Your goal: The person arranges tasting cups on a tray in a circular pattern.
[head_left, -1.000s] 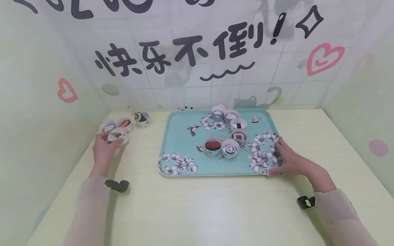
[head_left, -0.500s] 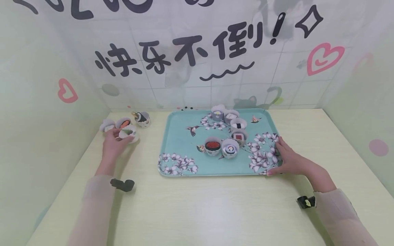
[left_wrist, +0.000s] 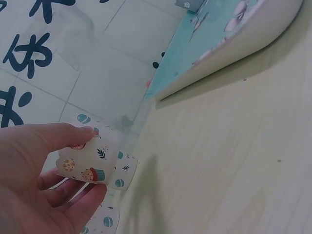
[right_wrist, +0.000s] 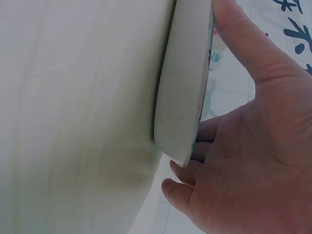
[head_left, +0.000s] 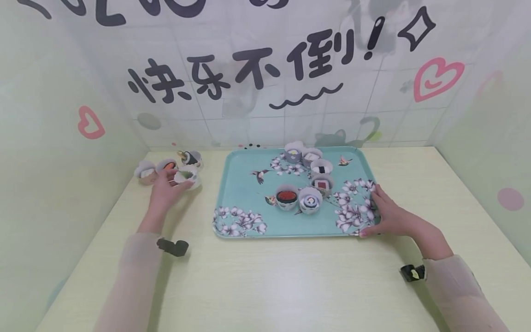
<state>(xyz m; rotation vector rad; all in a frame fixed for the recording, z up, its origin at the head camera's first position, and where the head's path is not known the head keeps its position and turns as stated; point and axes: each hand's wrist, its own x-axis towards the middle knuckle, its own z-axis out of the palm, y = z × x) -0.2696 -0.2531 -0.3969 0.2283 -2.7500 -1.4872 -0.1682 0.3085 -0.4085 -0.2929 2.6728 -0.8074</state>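
Observation:
My left hand (head_left: 162,196) grips a white scalloped paper cup (head_left: 188,177) with something green inside, at the left of the table. In the left wrist view, thumb and fingers pinch the cup's printed wall (left_wrist: 92,158) from both sides. Just behind it sit a cup with an orange-topped sushi piece (head_left: 168,165), a cup with a dark cone-shaped roll (head_left: 191,158) and a cup with a white piece (head_left: 146,171). My right hand (head_left: 394,216) holds the near right corner of the turquoise tray (head_left: 244,193), thumb along the front rim, fingers on the right side.
Several cups of toy-like sushi stand on the tray in a curve, among them a red-topped one (head_left: 287,197) and a white swirled one (head_left: 310,201). A printed wall (head_left: 257,124) rises behind the pale wooden table (head_left: 265,281), with side walls left and right.
My left hand has carried the cup with the green piece rightward, away from the white-piece cup and towards the cone-roll cup. The right hand and the tray stay where they were.

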